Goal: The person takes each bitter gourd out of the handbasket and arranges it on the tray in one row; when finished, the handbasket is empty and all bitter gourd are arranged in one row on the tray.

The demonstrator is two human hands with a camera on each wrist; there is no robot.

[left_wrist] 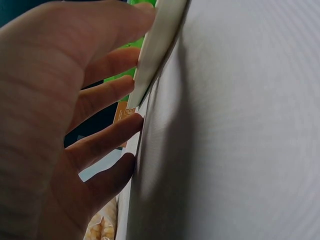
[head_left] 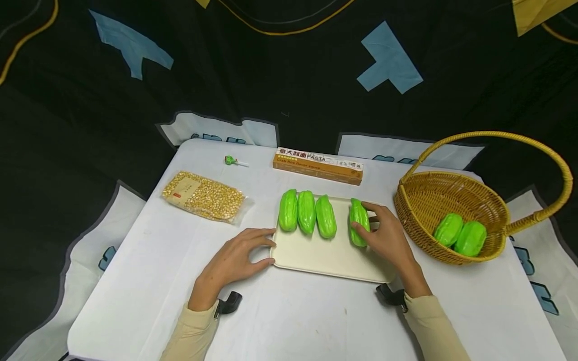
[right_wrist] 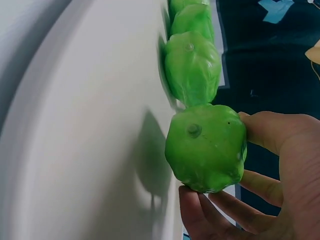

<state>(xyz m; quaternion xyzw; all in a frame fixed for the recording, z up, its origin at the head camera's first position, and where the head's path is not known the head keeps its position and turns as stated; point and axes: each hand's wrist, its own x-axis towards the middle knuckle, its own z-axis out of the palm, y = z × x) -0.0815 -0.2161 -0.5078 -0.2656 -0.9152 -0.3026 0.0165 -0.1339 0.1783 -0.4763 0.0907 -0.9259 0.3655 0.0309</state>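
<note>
A glossy green ribbed vegetable (head_left: 359, 222) is pinched between the thumb and fingers of my right hand (head_left: 383, 234), over the right part of a cream tray (head_left: 316, 258). The right wrist view shows this vegetable (right_wrist: 206, 147) from its blunt end, with its shadow on the tray beneath. Three similar green vegetables (head_left: 306, 212) lie side by side along the tray's far left part. My left hand (head_left: 237, 256) has its fingers spread at the tray's left edge; in the left wrist view, its fingertips (left_wrist: 131, 82) are right at the rim.
Right of the tray stands a wicker basket (head_left: 415, 225) with a tall handle, holding two green vegetables (head_left: 470, 238). A pasta box (head_left: 317, 166) lies behind the tray. To the left are a bag of corn kernels (head_left: 203, 196) and a green-topped lollipop (head_left: 231, 160).
</note>
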